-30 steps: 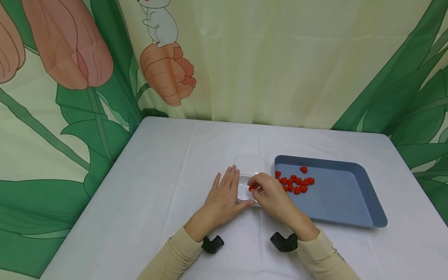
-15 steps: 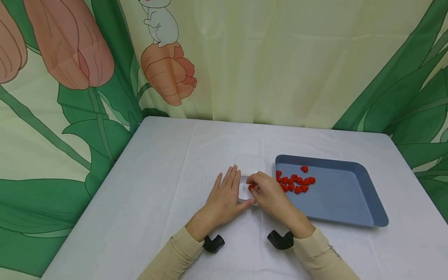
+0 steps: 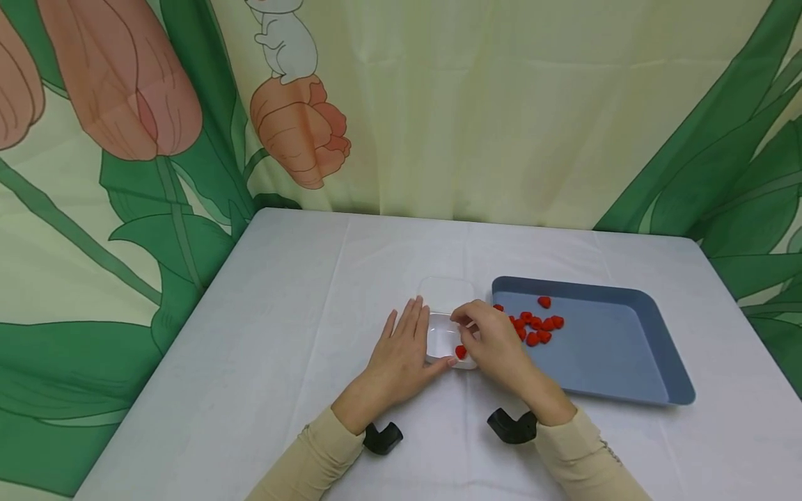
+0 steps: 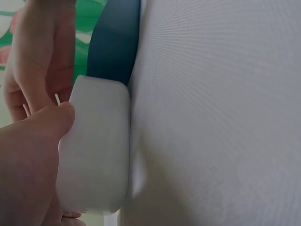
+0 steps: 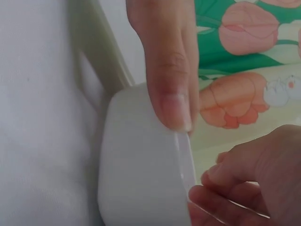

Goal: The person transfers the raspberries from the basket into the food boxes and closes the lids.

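In the box (image 3: 440, 339), at 5 o'clock, a single red berry (image 3: 461, 352) now lies on its own; half a second ago it was between the right hand's fingertips, so one placing looks done, though the tray's share suggests plenty is left.

Going from the left, the left hand (image 3: 401, 351) lies with fingers straight along the box's 9 o'clock side, thumb along its 6 o'clock wall; it steadies the box, I judge, gripping nothing. The berry sits at this hand's 3 o'clock, just past the thumb tip. The lid (image 3: 446, 295) is laid back at the box's 12 o'clock. The right hand (image 3: 498, 344) hangs over the 3 o'clock rim, fingers loosely bent and parted, nothing visible in them; the berry is at its 9 o'clock, apart from the fingertips. Furthest right is the tray (image 3: 608, 348), the other berries (image 3: 532, 338) towards its 9 o'clock end.
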`<action>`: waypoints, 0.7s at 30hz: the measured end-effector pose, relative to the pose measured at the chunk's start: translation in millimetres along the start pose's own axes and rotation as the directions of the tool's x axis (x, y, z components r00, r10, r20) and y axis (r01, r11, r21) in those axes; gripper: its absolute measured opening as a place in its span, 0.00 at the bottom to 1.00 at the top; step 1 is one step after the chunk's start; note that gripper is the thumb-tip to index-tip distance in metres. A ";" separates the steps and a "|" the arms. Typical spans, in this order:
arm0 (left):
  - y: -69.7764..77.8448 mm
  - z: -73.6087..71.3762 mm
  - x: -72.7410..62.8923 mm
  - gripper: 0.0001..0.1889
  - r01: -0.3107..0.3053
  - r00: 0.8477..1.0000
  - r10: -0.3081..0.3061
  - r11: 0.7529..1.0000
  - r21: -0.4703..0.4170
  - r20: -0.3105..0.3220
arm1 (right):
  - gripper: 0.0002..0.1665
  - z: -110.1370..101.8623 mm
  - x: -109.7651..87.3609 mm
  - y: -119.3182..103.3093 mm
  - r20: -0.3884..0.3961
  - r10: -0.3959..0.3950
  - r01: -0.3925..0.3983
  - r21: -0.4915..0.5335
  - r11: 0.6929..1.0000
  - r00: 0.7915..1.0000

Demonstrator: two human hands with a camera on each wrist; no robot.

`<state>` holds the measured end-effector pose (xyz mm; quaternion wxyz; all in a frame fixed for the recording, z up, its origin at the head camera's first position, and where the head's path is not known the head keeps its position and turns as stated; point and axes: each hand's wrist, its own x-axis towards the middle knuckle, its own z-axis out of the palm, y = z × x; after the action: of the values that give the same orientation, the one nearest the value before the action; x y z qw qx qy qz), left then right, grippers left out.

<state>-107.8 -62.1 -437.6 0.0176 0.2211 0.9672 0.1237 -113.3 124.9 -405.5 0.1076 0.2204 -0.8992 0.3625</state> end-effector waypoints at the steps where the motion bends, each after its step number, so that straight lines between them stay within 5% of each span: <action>1: 0.3 -0.1 -0.4 0.51 0.002 1.000 -0.002 1.000 0.000 -0.003 | 0.10 -2.4 -0.3 0.3 -0.008 0.005 -0.005 0.001 1.000 1.000; 21: 2.8 1.0 -2.1 0.50 0.012 1.000 -0.012 1.000 -0.020 -0.020 | 0.11 -38.8 -20.8 24.9 -0.207 0.025 -0.040 -0.069 0.997 0.978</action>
<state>-104.6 -60.3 -437.9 0.0109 0.2140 0.9674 0.1353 -105.5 174.6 -400.2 0.2021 0.1630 -0.8992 0.3521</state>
